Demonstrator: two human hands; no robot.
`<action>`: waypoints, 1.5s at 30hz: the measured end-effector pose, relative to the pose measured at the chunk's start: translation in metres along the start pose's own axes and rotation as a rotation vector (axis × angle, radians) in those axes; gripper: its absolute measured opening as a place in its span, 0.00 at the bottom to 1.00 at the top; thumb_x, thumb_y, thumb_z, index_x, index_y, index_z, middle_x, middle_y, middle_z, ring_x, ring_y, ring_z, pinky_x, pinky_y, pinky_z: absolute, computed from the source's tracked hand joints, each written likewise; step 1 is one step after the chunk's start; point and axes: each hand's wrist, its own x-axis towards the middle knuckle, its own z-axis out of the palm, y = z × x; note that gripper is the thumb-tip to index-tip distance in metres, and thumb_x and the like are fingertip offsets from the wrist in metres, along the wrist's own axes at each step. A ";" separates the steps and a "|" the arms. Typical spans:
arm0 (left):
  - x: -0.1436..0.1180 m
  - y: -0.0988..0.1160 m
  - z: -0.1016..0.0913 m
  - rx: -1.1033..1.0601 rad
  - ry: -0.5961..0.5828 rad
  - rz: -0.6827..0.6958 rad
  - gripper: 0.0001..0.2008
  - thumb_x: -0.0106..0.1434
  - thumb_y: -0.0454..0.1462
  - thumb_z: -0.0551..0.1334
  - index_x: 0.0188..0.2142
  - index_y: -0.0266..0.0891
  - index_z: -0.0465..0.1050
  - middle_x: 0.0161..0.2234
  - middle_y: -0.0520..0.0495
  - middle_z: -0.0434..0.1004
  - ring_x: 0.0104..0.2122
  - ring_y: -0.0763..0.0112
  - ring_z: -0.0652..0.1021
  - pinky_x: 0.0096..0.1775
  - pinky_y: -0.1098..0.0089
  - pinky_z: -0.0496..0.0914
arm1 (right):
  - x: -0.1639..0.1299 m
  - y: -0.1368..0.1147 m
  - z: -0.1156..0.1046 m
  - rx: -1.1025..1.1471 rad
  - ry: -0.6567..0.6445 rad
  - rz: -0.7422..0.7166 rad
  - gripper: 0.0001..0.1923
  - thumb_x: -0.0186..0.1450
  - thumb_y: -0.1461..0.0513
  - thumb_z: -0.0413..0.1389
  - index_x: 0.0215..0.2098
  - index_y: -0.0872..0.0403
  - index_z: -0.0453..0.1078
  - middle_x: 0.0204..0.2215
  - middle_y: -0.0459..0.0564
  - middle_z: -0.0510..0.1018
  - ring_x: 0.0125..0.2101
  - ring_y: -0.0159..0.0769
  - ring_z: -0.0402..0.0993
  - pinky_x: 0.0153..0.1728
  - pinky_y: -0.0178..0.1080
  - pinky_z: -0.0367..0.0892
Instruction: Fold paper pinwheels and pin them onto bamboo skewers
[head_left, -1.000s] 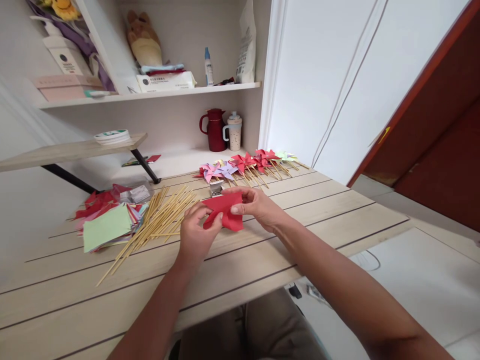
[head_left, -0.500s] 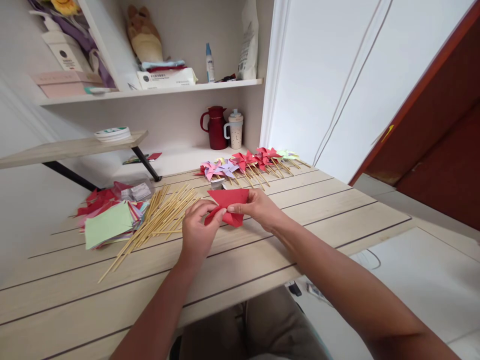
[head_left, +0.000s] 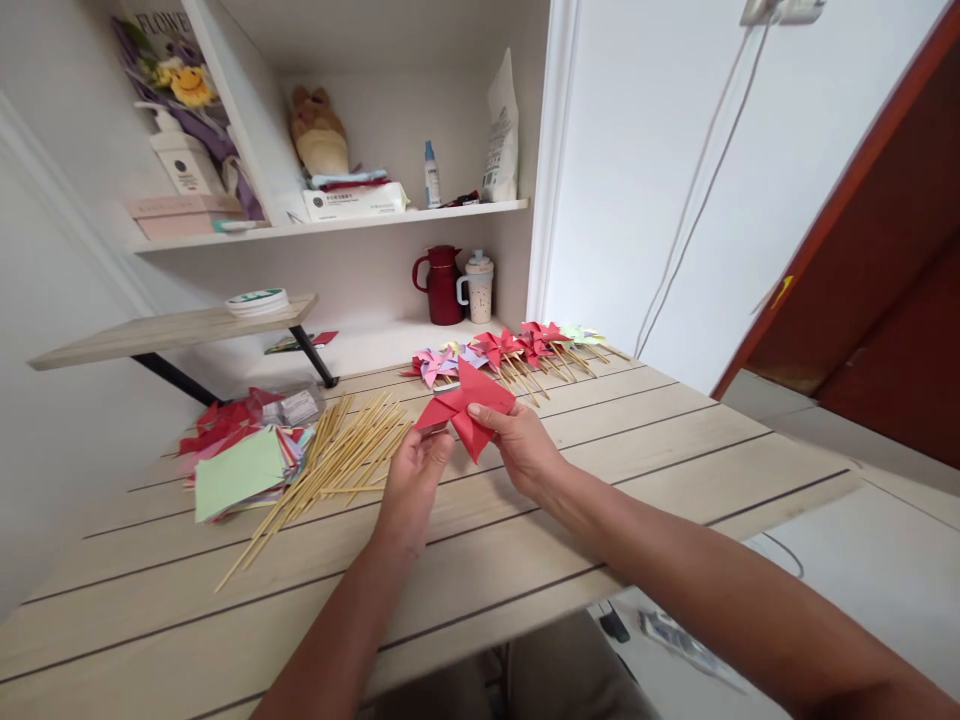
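Observation:
A red paper pinwheel (head_left: 466, 402), its blades folded toward the middle, is held up over the table in front of me. My right hand (head_left: 517, 435) pinches it, thumb pressed at the centre and the other fingers behind the paper. Under the lower left blade, the curled fingers of my left hand (head_left: 421, 470) touch the paper, partly hidden by it. Thin wooden sticks (head_left: 337, 450) lie in a loose pile left of my left hand. Beyond the held pinwheel, finished pinwheels on sticks (head_left: 499, 348) lie in a row, red, pink, purple and pale green.
Coloured paper sheets (head_left: 240, 472), pale green on top, lie at the left beside a clear plastic package (head_left: 292, 407). A small raised shelf (head_left: 172, 332) stands behind them. A dark red jug (head_left: 442, 287) and a beige cup (head_left: 480, 287) stand at the back.
The red paper has been turned to show its folded blades. My left hand has shifted from pinching its centre to the lower left edge. The head view has tilted up.

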 end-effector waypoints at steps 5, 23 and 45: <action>-0.001 0.003 0.002 -0.056 0.070 0.020 0.24 0.55 0.48 0.74 0.47 0.39 0.78 0.50 0.40 0.81 0.51 0.62 0.78 0.57 0.60 0.68 | 0.001 0.004 0.014 -0.008 0.008 0.004 0.17 0.46 0.58 0.74 0.33 0.54 0.79 0.32 0.49 0.85 0.33 0.39 0.79 0.43 0.44 0.71; 0.001 0.008 0.000 -0.177 0.130 -0.038 0.22 0.50 0.44 0.77 0.44 0.39 0.81 0.48 0.41 0.84 0.50 0.59 0.80 0.53 0.62 0.72 | -0.009 0.021 0.029 0.053 -0.003 -0.018 0.16 0.47 0.59 0.73 0.32 0.54 0.79 0.34 0.50 0.85 0.34 0.39 0.78 0.43 0.43 0.71; 0.006 0.002 -0.009 -0.121 0.282 -0.049 0.15 0.49 0.42 0.76 0.34 0.37 0.82 0.34 0.45 0.85 0.36 0.65 0.82 0.43 0.66 0.76 | -0.010 0.023 0.025 0.015 -0.089 0.068 0.22 0.54 0.50 0.69 0.42 0.51 0.75 0.36 0.48 0.84 0.35 0.39 0.79 0.45 0.44 0.72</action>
